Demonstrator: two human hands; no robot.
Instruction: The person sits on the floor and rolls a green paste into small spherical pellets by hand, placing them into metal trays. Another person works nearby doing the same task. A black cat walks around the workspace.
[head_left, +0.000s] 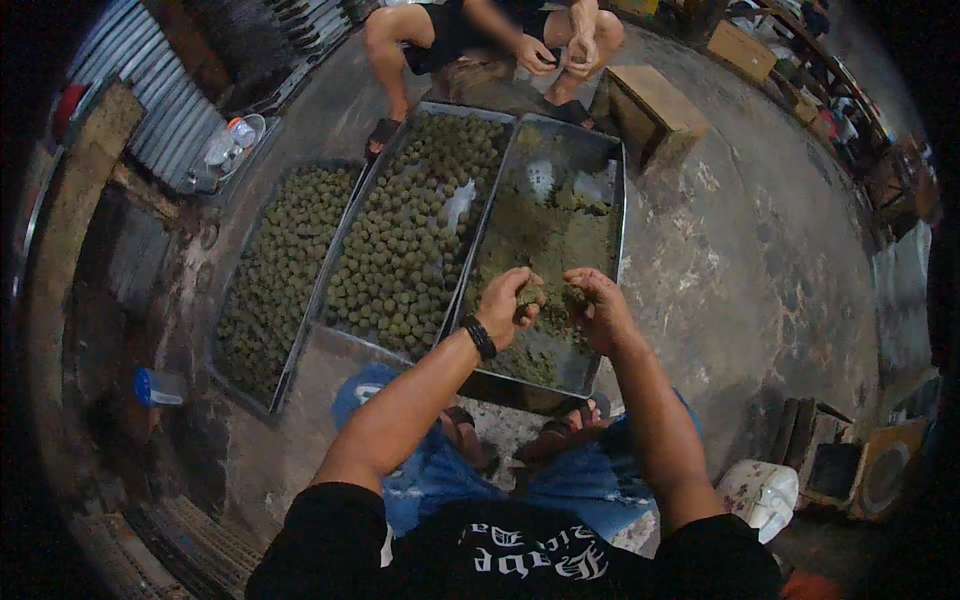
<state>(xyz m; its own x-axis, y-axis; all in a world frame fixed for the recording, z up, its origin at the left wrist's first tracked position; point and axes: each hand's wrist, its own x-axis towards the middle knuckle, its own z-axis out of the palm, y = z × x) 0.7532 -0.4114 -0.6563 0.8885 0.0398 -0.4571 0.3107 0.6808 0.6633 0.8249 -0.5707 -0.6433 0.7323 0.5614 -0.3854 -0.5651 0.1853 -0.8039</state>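
Observation:
My left hand (504, 304) is curled around a lump of greenish-brown dough-like material (530, 292). Just to its right, my right hand (606, 311) has its fingers bent inward; whether anything sits in them I cannot tell. Both hands are above the near half of a metal tray (621, 202) holding loose, crumbly material (517, 244) of the same colour. Alongside on the left, a second metal tray (459, 115) carries many rolled balls (390, 277). Further left, a third tray (279, 401) is densely covered with similar balls (289, 247).
Across the trays sits another person (491, 30), hands (559, 56) together near the knees. A wooden box (652, 109) stands beside the far right tray corner. Bowl with jars (236, 146) lies left, blue-lidded container (157, 387) nearer. A white flowered container (759, 495) is at my right.

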